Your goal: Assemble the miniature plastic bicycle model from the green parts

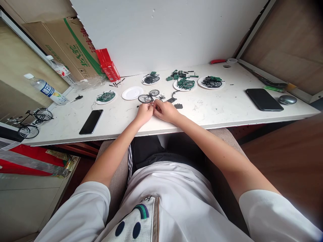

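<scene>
My left hand [144,113] and my right hand [165,111] meet near the table's front edge, fingertips pinched close together. Whatever they hold is too small or hidden to name. Just beyond the fingers lies a partly built black model bicycle [148,97], its two spoked wheels showing and part of it covered by my hands. A curved black part [174,96] and a small dark block [178,106] lie to the right of my right hand. A white paper plate [132,93] sits behind my left hand.
Plates of green parts [186,84] and black parts [212,82] stand at the back, with another green-filled plate [106,96] at left. Phones [91,121] [264,99], a mouse [287,99], a finished model bicycle [31,121], bottles [47,89] and a red box [108,65] surround the work area.
</scene>
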Available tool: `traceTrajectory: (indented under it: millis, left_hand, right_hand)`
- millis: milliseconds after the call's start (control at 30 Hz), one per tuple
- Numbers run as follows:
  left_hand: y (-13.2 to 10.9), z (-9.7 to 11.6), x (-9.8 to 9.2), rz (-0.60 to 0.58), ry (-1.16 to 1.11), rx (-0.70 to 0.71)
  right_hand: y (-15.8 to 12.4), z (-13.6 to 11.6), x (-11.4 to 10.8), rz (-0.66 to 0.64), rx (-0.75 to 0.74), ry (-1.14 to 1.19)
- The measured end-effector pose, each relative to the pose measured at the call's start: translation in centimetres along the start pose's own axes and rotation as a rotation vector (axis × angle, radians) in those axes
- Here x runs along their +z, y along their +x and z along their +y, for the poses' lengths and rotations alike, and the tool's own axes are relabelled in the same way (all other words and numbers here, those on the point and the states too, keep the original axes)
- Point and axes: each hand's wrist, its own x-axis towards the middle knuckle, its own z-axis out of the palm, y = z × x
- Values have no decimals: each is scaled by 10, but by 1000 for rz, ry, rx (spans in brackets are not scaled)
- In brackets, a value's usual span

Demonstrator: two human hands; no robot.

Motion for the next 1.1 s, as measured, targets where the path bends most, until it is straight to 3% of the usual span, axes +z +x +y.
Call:
traceTrajectory:
  millis: [1100]
  left_hand:
    - [2, -7, 0, 5, 17, -11]
  right_hand:
    - [0, -1, -1, -9, 8, -5]
